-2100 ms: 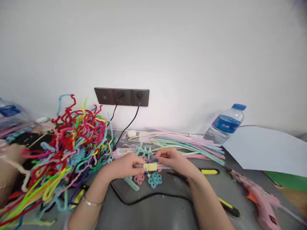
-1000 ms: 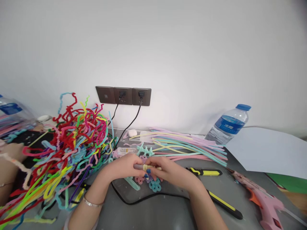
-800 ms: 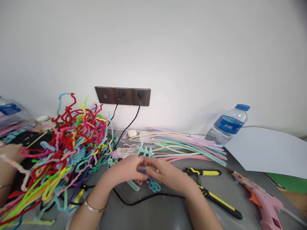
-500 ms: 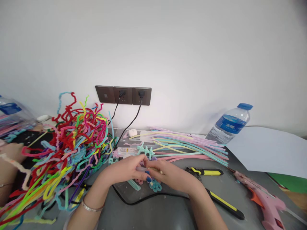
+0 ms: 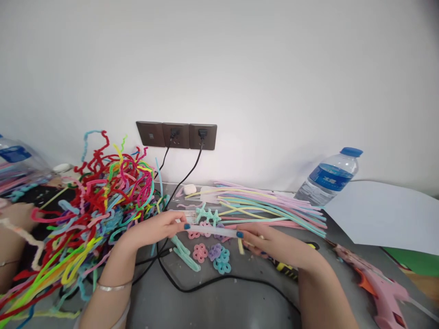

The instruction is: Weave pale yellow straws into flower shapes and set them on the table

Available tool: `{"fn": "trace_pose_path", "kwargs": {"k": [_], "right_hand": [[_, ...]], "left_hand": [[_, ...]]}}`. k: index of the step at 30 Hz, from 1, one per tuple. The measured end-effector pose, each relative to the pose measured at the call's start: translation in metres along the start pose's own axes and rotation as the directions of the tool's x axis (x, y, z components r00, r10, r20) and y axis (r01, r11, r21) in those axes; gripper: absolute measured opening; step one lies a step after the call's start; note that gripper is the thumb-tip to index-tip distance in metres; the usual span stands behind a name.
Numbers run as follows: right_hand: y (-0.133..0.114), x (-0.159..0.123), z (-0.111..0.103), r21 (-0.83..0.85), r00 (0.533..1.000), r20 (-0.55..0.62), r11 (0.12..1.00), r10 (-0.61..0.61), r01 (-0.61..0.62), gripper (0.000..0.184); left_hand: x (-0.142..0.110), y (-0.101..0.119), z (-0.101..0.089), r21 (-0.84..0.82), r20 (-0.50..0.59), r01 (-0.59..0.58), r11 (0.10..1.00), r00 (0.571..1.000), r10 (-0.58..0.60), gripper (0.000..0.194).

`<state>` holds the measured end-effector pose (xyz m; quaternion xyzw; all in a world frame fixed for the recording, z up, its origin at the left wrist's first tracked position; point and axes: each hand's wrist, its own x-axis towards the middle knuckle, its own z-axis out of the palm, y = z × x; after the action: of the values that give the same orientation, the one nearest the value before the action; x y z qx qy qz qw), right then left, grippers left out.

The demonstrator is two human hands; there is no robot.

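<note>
1. Your left hand [image 5: 159, 228] pinches the left end of the translucent rod [image 5: 211, 230]; your right hand [image 5: 265, 240] grips its right end, pale yellow strip [image 5: 241, 246] hanging beside the fingers.
2. Rod's over the tabletop [image 5: 212, 306], above the looped flowers [image 5: 200, 252].
3. Edges: wall [image 5: 240, 91] behind, pipe-cleaner pile [image 5: 113, 196] left, pliers [image 5: 288, 270] by your right hand, glue gun [image 5: 380, 285] farther right; black cable [image 5: 240, 277] crosses your side.
4. Long axis runs left-right, roughly along the wall, right end slightly lower in view.
</note>
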<state>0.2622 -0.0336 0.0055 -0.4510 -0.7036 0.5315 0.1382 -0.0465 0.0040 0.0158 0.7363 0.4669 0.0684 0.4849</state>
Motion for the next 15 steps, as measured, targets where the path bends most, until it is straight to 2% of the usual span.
{"fn": "trace_pose_path", "kwargs": {"k": [2,5,8,9,10,12,13,14,15], "right_hand": [[0.01,0.0,-0.007,0.051,0.997,-0.068,0.998,0.042,-0.039,0.042],[0.02,0.008,-0.01,0.059,0.982,-0.189,0.998,-0.016,0.028,0.043],[0.018,0.019,-0.004,0.018,0.965,-0.239,0.994,-0.103,0.111,0.043],[0.015,0.022,-0.002,0.011,0.962,-0.249,0.993,-0.113,0.12,0.042],[0.013,0.025,0.001,-0.007,0.958,-0.262,0.993,-0.119,0.122,0.04],[0.007,0.03,0.008,-0.024,0.953,-0.271,0.991,-0.134,0.132,0.038],[0.005,0.032,0.011,-0.031,0.953,-0.267,0.99,-0.142,0.139,0.037],[0.003,0.034,0.014,-0.035,0.948,-0.277,0.988,-0.156,0.153,0.037],[0.001,0.036,0.017,-0.041,0.947,-0.272,0.985,-0.173,0.168,0.036]], "left_hand": [[0.002,-0.009,-0.003,0.049,-0.149,0.032,0.998,0.988,-0.024,0.026],[0.012,-0.02,-0.002,0.118,-0.382,0.104,0.988,0.923,-0.052,0.027],[0.025,-0.02,0.005,0.108,-0.44,0.121,0.987,0.896,-0.062,0.022],[0.029,-0.018,0.009,0.133,-0.489,0.111,0.985,0.871,-0.032,0.02],[0.032,-0.014,0.012,0.177,-0.571,0.103,0.979,0.821,0.017,0.019],[0.036,-0.003,0.021,0.276,-0.708,0.047,0.96,0.686,0.169,0.019],[0.037,0.003,0.027,0.285,-0.727,-0.011,0.958,0.65,0.224,0.019],[0.038,0.009,0.033,0.246,-0.692,-0.085,0.966,0.682,0.236,0.017],[0.039,0.014,0.04,0.147,-0.611,-0.152,0.977,0.763,0.211,0.017]]}}
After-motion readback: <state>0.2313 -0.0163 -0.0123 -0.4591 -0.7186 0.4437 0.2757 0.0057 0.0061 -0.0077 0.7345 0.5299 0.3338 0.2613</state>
